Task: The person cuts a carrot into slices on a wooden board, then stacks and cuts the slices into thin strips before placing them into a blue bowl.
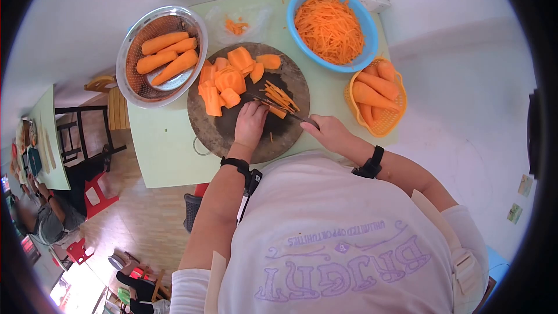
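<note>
My right hand [330, 132] is closed round the dark handle of a knife [297, 117], whose blade lies across a round chopping board [296, 84]. My left hand [251, 121] rests on the board beside the blade, fingers curled together and pressed on carrot slices [278, 112]; its fingertips partly hide what is under them. Just beyond the blade lie thin carrot strips [281, 96]. Thick cut carrot pieces [231, 80] are heaped on the board's far left part.
A metal colander [123, 75] at the left holds several whole carrots. At the back right stands a blue bowl [372, 35] of shredded carrot, with a yellow basket [381, 129] of carrots nearer. Carrot scraps lie on a plastic bag [261, 20]. Other people sit at far left.
</note>
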Demonstrator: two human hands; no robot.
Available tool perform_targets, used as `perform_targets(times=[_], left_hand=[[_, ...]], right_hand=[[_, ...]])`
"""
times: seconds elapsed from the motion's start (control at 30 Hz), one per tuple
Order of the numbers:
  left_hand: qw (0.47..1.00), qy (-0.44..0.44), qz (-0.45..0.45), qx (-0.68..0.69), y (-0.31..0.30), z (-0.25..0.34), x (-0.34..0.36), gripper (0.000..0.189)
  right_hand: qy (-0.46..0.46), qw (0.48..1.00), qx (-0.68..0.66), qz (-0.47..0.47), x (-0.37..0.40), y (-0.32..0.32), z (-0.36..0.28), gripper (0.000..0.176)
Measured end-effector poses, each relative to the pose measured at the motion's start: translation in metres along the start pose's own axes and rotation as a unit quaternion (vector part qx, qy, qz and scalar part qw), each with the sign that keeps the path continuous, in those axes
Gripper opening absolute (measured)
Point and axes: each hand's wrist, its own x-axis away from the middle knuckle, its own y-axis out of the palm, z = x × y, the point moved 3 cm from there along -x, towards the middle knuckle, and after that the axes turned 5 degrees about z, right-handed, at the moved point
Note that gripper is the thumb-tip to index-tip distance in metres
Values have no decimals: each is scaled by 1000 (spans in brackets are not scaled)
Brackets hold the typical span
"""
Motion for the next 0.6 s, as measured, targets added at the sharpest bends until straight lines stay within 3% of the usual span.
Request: perform_targets(times=[0.6], left_hand=[[1000,-8,-1,2,-1,1,0,15]], right_hand=[[-1,999,49,-16,-7,7,-3,49]])
